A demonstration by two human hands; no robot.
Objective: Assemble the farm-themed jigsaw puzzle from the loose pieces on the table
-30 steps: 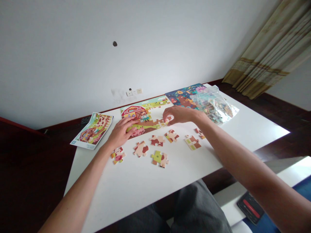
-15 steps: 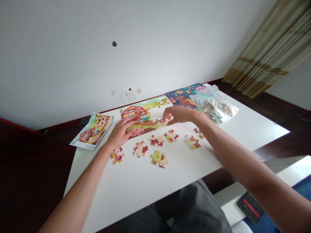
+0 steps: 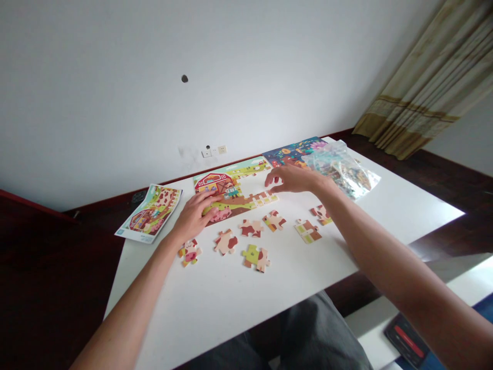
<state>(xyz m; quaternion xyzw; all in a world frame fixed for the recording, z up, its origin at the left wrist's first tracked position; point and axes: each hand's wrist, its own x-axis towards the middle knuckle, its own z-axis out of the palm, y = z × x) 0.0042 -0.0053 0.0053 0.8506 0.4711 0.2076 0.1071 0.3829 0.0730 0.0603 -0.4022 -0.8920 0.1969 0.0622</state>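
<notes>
A partly assembled farm jigsaw puzzle [image 3: 246, 206] lies on the white table, with a red barn at its left and a white gap at its right. My left hand [image 3: 195, 213] rests on the puzzle's lower left, fingers spread. Over the right side hovers my right hand [image 3: 292, 179], its fingers curved and apart with nothing visible between them. Just below its fingertips is a row of fence pieces [image 3: 265, 199]. Several loose pieces lie nearer me, among them a cow-face piece [image 3: 190, 253], a green-and-beige piece [image 3: 256, 258] and a brown-and-green piece [image 3: 308, 231].
A printed picture sheet [image 3: 150, 213] lies at the table's left edge. At the back right, a clear plastic bag [image 3: 342, 167] of pieces overlaps a dark blue puzzle [image 3: 287, 152]. The wall [image 3: 246, 77] stands behind the table [image 3: 215, 308].
My right hand has drawn back from the fence pieces, its fingers opening and uncovering them. My left hand stays on the puzzle. The whole view has shifted slightly.
</notes>
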